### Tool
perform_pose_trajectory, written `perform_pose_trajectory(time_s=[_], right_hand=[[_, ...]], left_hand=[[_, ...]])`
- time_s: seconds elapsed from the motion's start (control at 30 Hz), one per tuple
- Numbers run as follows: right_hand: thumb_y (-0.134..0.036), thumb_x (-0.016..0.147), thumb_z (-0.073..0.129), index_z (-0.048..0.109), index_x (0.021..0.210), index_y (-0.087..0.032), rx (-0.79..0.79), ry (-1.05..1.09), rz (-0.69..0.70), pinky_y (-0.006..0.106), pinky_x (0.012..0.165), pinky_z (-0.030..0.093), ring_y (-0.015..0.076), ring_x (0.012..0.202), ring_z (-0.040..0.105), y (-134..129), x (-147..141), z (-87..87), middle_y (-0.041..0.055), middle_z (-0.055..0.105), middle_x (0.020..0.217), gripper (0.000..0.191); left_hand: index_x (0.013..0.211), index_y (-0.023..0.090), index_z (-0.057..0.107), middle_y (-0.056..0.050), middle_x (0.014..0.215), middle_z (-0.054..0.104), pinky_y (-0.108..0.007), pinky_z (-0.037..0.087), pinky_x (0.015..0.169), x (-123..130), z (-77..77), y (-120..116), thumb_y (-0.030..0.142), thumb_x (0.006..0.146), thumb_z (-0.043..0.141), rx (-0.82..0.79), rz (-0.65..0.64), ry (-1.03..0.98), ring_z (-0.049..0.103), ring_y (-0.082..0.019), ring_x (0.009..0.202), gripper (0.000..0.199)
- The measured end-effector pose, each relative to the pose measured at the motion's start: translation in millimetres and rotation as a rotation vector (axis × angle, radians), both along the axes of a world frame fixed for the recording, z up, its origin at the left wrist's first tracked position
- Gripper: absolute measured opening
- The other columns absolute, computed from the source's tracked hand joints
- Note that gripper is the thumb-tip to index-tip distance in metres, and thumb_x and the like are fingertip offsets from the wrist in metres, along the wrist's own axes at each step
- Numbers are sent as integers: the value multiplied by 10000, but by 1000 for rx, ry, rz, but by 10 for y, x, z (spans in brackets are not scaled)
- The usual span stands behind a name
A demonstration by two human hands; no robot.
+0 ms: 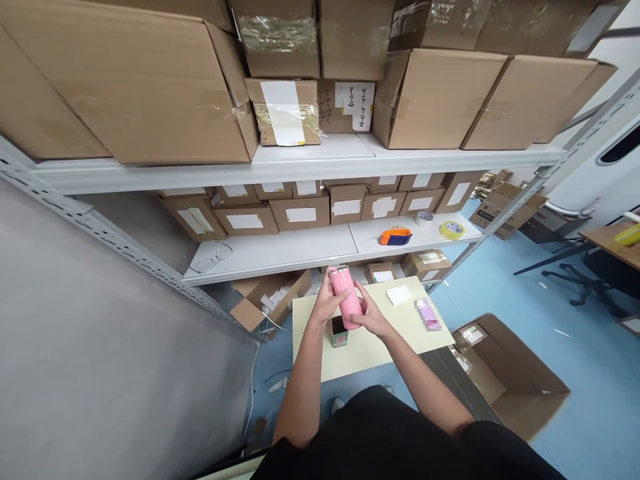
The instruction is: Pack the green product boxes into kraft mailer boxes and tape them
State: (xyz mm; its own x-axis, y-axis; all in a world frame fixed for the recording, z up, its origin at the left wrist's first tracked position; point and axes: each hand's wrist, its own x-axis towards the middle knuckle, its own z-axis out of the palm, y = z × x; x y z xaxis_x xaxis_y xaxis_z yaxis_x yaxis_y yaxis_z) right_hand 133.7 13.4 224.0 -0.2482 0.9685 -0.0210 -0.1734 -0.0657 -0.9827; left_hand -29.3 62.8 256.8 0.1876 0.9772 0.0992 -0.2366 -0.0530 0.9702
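Observation:
A pink tumbler (348, 300) with a silver rim is held tilted above the pale yellow table (395, 337). My left hand (327, 300) wraps round its upper left side, the thumb lying across the front. From the right, my right hand (370, 313) grips it lower down, with fingers near its base. Just below the tumbler stands a small open green box (339, 339), its upper part partly hidden by the tumbler. A white card or flat box (399, 295) and a blurred purple object (428, 315) lie further right on the table.
Metal shelving (300, 163) with cardboard boxes rises behind the table. Its middle shelf carries glasses (214, 257), an orange and blue item (395, 237) and tape rolls (452, 230). An open carton (273, 300) sits left of the table; a large open carton (515, 373) stands right.

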Motion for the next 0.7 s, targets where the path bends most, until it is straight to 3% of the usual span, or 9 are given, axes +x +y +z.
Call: perform_pose_trajectory(time_s=[0.13,0.27,0.43,0.57,0.7], right_hand=[[-324,637,928,124,1658,-302,29,-33,-129,366,831,577,201,916,676,-40,0,-10,26,659,1069,1300],[-337,717,866,153,1650,-312,35,-21,-45,379,825,587,201,912,680,-68,12,-29,37,679,1091,1175],[-311,649,903,98,1660,-302,43,-82,-170,363,820,590,197,917,675,-87,4,-39,34,654,1108,1293],[-332,700,871,80,1663,-313,37,-65,-93,395,854,586,200,928,677,-114,10,-40,46,663,1138,1246],[-344,672,907,79,1666,-300,49,-111,-134,384,818,584,199,888,668,-148,25,-35,33,668,1080,1294]], left_hand=[[1634,292,218,-124,1357,628,-428,537,1015,16,-19,12,400,712,915,-34,38,16,651,-251,1160,1160],[1656,287,139,-117,1264,681,-463,532,1022,21,-72,39,462,799,842,-65,-25,-40,673,-255,1127,1121],[1661,321,120,-99,1269,643,-463,532,1030,22,-92,41,406,736,906,-62,8,32,655,-253,1162,1216],[1661,281,129,-101,1226,673,-446,542,1015,39,-88,16,419,770,874,-86,-30,-54,679,-242,1118,1170],[1656,290,171,-117,1301,658,-430,541,1021,38,-92,1,379,750,895,-58,-17,-23,658,-257,1187,1164]])
